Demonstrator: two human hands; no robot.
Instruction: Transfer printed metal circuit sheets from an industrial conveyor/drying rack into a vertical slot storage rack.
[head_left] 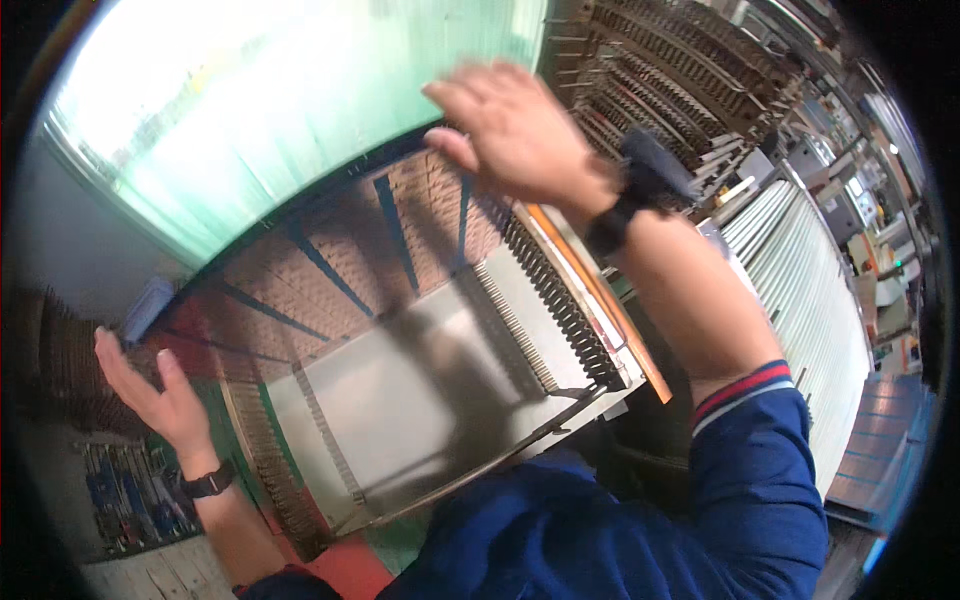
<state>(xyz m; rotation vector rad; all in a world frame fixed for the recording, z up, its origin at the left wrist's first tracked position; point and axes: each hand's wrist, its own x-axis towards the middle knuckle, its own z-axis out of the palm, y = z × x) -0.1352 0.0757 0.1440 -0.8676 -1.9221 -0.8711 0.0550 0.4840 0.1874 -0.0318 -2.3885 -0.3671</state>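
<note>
My right hand [512, 132] is raised at the upper middle, fingers and thumb apart and slightly blurred, with nothing in it. It hovers above the far right part of a curved pinkish-brown surface with small marks [430, 195], crossed by dark blue strips [330, 268]. At the left, my left hand [160, 400] is held up with thumb and fingers spread, empty, beside the left end of that surface. Between my arms lies a flat white panel [390, 385], flanked by a dark toothed rail [560, 300] on the right and another toothed rail [265, 450] on the left.
An orange-edged strip [600, 290] runs along the right side. Beyond the surface hangs a pale green translucent sheet [330, 120]. Racks of toothed bars [670, 80] stand at the upper right, next to a row of long white slats [800, 290]. Dark parts [135, 495] are gathered at the lower left.
</note>
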